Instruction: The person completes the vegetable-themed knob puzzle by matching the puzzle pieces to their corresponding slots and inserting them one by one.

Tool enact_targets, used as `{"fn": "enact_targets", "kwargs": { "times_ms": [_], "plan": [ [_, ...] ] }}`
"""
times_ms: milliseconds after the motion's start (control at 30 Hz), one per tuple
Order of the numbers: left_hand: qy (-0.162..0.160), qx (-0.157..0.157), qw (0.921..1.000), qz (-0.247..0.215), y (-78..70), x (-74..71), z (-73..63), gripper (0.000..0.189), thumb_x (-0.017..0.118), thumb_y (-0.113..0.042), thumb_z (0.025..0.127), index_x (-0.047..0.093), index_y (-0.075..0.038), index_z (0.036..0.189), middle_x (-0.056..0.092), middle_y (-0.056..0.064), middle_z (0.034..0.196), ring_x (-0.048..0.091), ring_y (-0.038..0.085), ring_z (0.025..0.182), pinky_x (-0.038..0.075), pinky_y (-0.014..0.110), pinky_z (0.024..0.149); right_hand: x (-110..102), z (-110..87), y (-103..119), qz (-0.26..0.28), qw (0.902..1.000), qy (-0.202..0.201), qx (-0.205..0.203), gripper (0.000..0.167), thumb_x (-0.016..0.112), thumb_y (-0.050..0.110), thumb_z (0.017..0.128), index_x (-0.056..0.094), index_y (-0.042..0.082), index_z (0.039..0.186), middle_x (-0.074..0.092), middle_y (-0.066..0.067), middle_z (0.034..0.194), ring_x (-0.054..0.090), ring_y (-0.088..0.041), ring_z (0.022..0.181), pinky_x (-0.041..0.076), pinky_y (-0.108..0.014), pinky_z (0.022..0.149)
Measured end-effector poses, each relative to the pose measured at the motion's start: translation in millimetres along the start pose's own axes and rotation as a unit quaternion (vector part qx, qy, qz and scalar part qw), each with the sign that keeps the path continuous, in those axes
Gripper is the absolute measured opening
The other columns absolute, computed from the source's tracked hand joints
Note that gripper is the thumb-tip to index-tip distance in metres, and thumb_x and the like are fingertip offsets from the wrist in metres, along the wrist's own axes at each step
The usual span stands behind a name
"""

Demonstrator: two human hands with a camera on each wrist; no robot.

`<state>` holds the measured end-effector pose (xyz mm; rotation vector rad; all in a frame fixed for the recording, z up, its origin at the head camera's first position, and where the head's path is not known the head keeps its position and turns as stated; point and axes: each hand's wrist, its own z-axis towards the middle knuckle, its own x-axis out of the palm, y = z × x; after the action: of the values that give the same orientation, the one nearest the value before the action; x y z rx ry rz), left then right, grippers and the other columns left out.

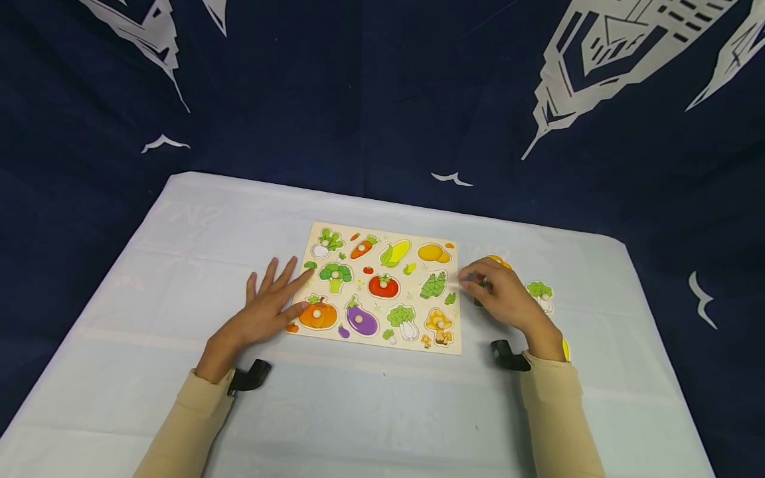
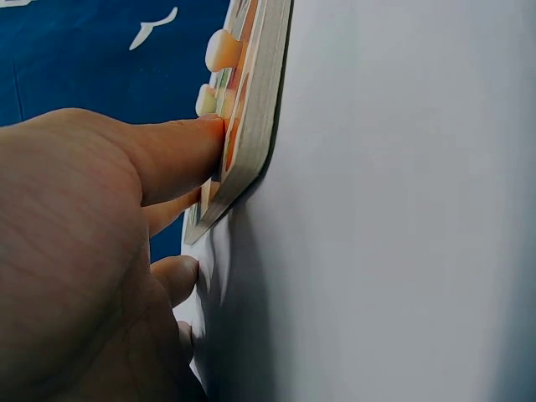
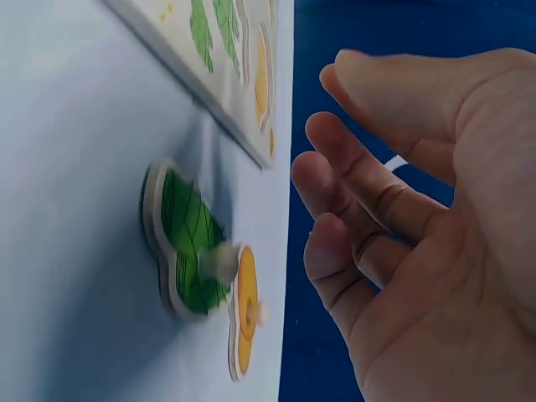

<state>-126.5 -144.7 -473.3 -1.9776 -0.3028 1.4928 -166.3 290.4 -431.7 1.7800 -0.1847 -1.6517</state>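
A wooden vegetable puzzle board [image 1: 409, 259] lies on the table. My left hand [image 1: 269, 305] rests at its left side with fingers spread; the thumb touches the pumpkin piece [image 1: 325, 317] in the left wrist view too. Knobbed pieces such as the tomato [image 1: 391, 289], eggplant [image 1: 367, 322] and mushroom [image 1: 441, 318] sit in the board. My right hand [image 1: 505, 292] hovers by the board's right edge, fingers loosely bent and holding nothing. Below it in the right wrist view are a green leafy knobbed piece [image 3: 186, 226] and a yellow-orange piece [image 3: 244, 293].
A leafy green vegetable piece [image 1: 540, 290] lies right of my right hand. A yellow piece [image 1: 566, 350] shows partly behind the right wrist. The corn picture [image 1: 396, 253] on the board has no knob. White cloth covers the table [image 1: 370, 425]; a dark blue curtain [image 1: 335, 99] hangs behind.
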Motion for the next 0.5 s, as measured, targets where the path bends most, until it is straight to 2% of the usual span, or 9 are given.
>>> {"fn": "enact_targets", "kwargs": {
  "times_ms": [167,300,500],
  "plan": [
    [0.001,0.001,1.0,0.001,-0.1,-0.8,0.1,0.065,0.052,-0.04,0.102,0.028,-0.019,0.159,0.004,0.017,0.169,-0.016,0.044,0.152,-0.02,0.069,0.112,-2.6,-4.4,-7.7,-0.005,1.0,0.003,0.004,0.021,0.065,-0.005,0.092,0.069,0.005,0.11,0.06,-0.011,0.115,0.055,-0.023,0.094,0.044,-0.031,0.076],
    [0.001,0.002,1.0,0.001,-0.2,-1.0,0.1,0.065,0.052,-0.039,0.102,0.028,-0.019,0.159,0.004,0.017,0.169,-0.016,0.045,0.152,-0.02,0.069,0.112,-3.8,-8.2,-13.0,-0.014,0.9997,0.013,0.013,0.024,0.061,-0.011,0.09,0.07,0.004,0.107,0.06,-0.012,0.111,0.054,-0.025,0.095,0.044,-0.037,0.082],
    [0.0,0.006,1.0,-0.003,-1.1,-1.7,-0.1,0.065,0.052,-0.038,0.102,0.028,-0.018,0.159,0.004,0.018,0.169,-0.015,0.045,0.152,-0.02,0.069,0.112,-7.7,-11.5,-18.5,-0.021,0.9995,0.017,0.014,0.023,0.063,-0.013,0.087,0.071,0.004,0.1,0.061,-0.011,0.106,0.056,-0.027,0.099,0.045,-0.044,0.089]
  ]
}}
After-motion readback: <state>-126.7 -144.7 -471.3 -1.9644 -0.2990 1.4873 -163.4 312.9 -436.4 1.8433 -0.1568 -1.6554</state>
